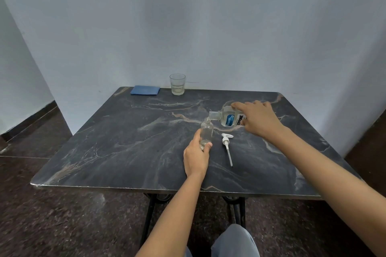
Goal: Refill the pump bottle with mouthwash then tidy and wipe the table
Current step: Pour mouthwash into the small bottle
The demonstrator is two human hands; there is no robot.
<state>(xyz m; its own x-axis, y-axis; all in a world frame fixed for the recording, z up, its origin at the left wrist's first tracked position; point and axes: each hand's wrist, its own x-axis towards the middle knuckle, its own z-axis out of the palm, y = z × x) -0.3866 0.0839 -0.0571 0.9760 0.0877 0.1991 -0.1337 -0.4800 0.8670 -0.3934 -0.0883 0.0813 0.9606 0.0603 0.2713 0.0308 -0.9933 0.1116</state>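
A small clear pump bottle (206,131) stands upright on the dark marble table (125,142), its neck uncovered. My left hand (196,157) grips its lower part. My right hand (259,120) holds a clear mouthwash bottle (228,118) with a blue and white label, tipped on its side with its open mouth right over the small bottle's neck. The white pump head (227,146) with its long tube lies flat on the table just right of the small bottle.
A folded blue cloth (145,90) lies at the table's far edge, left of a drinking glass (177,84) with a little liquid. A pale wall stands right behind the table. My knee (234,242) shows below the near edge.
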